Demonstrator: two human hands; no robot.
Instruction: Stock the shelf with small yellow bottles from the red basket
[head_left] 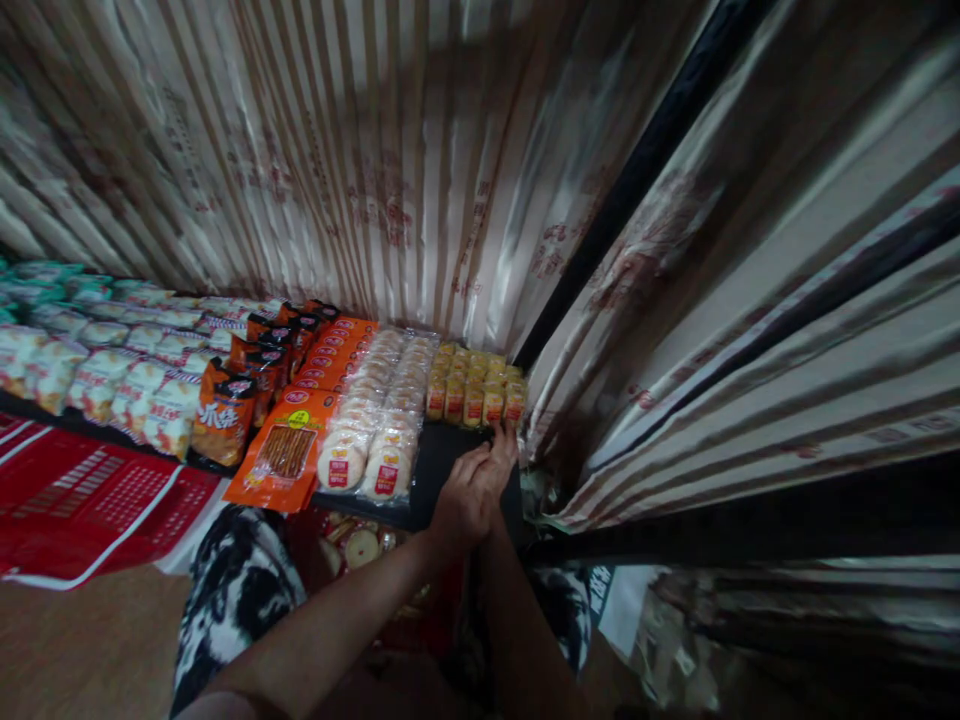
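Observation:
My left hand (463, 492) and my right hand (499, 468) are close together over the bare dark end of a shelf (439, 465), overlapping in this view. The fingers of my right hand stretch forward, their tips at the front of the small yellow packets (472, 405), which stand in rows. Whether they touch a packet I cannot tell. My left hand lies against the right one with its fingers extended, and I see nothing in it. Left of the yellow packets are clear-wrapped round white crackers (386, 465) in two columns, and orange bags of brown sticks (289, 450).
Dark orange snack bags (223, 412) and several white snack packs (169, 410) fill the shelf further left. A red plastic basket (82, 490) sits below them. Between my knees is a red container holding round packs (362, 547). Striped plastic sheeting (420, 180) hangs behind, with a dark post (600, 240).

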